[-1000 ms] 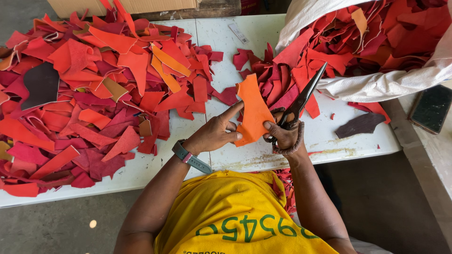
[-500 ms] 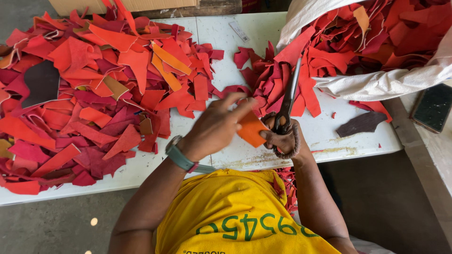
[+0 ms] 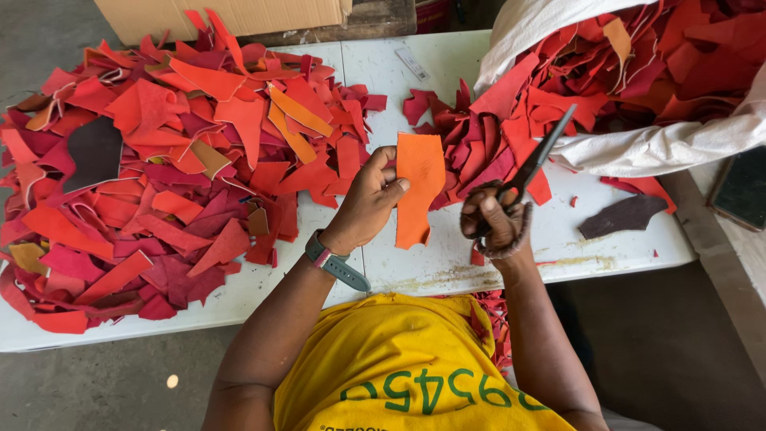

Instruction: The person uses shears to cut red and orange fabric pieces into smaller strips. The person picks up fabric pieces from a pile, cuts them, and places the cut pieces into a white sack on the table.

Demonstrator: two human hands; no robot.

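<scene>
Orange leather, a long trimmed piece (image 3: pixel 418 187), hangs upright from the left hand (image 3: pixel 369 199), pinched at its upper left edge between thumb and fingers above the white table (image 3: pixel 447 263). Just beside it, the right hand (image 3: pixel 495 223) is closed through the handles of dark scissors (image 3: pixel 531 164), whose blades point up and away toward the white sack (image 3: pixel 638 148) of red scraps; the blades look nearly shut and clear of the piece. A big heap of red and orange offcuts (image 3: pixel 159 168) covers the table's left half, and a smaller red pile (image 3: pixel 471 140) lies behind the piece. A dark brown scrap (image 3: pixel 622 215) rests to the right.
</scene>
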